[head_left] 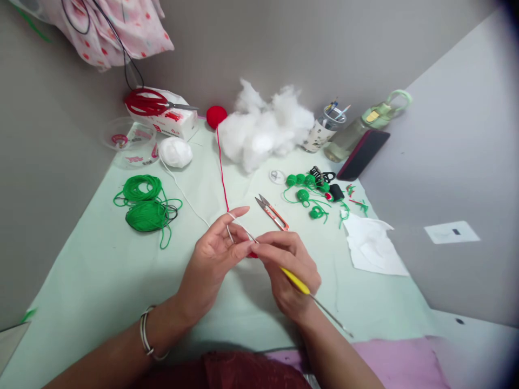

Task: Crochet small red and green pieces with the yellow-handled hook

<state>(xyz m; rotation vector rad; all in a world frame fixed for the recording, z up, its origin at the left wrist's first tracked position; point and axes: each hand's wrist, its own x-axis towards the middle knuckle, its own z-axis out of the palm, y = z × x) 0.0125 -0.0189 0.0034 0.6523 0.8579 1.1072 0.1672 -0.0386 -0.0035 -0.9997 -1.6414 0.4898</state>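
Note:
My left hand [214, 254] has white yarn looped over its raised index finger, while its thumb and fingertips pinch a small red crochet piece [253, 254], mostly hidden by the fingers. My right hand [287, 265] is closed around a crochet hook with a yellow handle [295, 280], its rear metal end pointing down to the right. The hook's working tip is hidden at the fingertips, which meet those of my left hand. White yarn runs to a white yarn ball [175, 152]. From a red yarn ball [216, 116], a red strand comes down to my left hand.
Orange-handled thread snips [272, 213] lie just beyond my hands. Green yarn [146, 216] is at left, small green crocheted balls [302, 195] at right. White stuffing [263, 129], a tissue box [178, 119] with red scissors [148, 102], a pen cup [322, 132], a bottle [352, 135] and a phone [364, 154] stand behind.

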